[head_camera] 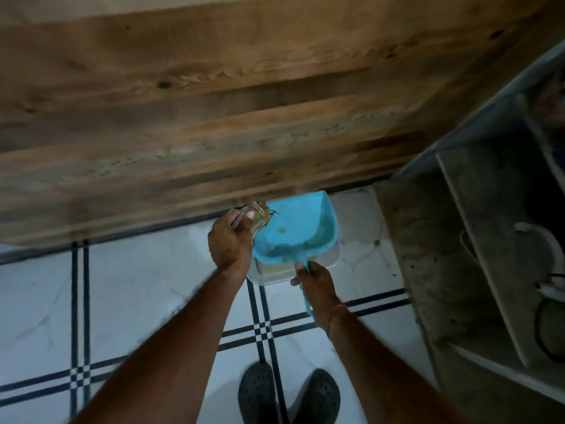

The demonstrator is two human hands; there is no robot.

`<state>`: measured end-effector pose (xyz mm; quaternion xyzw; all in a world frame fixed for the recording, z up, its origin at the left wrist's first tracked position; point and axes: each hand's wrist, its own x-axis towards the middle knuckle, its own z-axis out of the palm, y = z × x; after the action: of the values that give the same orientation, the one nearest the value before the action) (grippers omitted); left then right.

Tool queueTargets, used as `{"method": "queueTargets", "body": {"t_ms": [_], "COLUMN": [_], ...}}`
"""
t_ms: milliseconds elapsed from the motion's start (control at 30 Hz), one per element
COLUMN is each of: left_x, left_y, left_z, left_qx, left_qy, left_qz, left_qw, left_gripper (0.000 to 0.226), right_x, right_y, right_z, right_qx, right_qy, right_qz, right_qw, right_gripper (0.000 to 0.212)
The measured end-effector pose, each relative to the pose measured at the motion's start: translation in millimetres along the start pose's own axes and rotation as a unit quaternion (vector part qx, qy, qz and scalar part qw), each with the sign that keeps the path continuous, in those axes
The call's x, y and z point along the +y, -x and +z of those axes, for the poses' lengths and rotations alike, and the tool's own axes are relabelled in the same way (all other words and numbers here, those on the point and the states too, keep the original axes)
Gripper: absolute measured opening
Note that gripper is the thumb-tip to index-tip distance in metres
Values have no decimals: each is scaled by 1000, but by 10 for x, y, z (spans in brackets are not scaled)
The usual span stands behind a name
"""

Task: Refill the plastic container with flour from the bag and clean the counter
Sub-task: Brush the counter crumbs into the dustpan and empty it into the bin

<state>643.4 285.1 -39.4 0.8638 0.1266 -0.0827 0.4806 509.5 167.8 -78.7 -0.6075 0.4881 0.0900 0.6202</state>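
Note:
A blue dustpan [298, 231] hangs just below the front edge of the wooden counter [214, 117], with a little pale dust in its pan. My right hand [315, 286] grips its handle. A clear plastic container [330, 261] shows beneath the dustpan, mostly hidden by it. My left hand [230, 240] holds a small brush or bundle [260, 214] at the counter's edge, against the dustpan's left corner. What exactly that object is stays blurred.
A white tiled floor [137, 301] with dark grid lines lies below, and my two dark shoes [287, 396] stand on it. A grey concrete shelf unit [474, 240] with cables and dark items stands at the right.

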Motion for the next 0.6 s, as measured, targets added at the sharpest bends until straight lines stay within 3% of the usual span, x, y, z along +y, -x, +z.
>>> {"method": "queueTargets", "body": {"t_ms": [100, 200, 400, 600], "left_x": [-83, -233, -548, -602], "left_y": [-110, -158, -130, -67], "left_z": [51, 95, 212, 263], "left_qx": [6, -4, -8, -26], "left_qy": [11, 1, -3, 5], "left_qz": [21, 44, 35, 17], "left_qw": [1000, 999, 999, 999], "left_gripper": [25, 22, 23, 25], "right_x": [-2, 128, 280, 235], "right_y": [-297, -617, -843, -867], "right_z": [144, 276, 319, 282], "right_qx": [-25, -13, 65, 40], "right_qy": [-28, 72, 347, 363], "right_qz": [-18, -15, -29, -54], "right_qw": [999, 997, 935, 929], "right_gripper": [13, 12, 44, 57]}}
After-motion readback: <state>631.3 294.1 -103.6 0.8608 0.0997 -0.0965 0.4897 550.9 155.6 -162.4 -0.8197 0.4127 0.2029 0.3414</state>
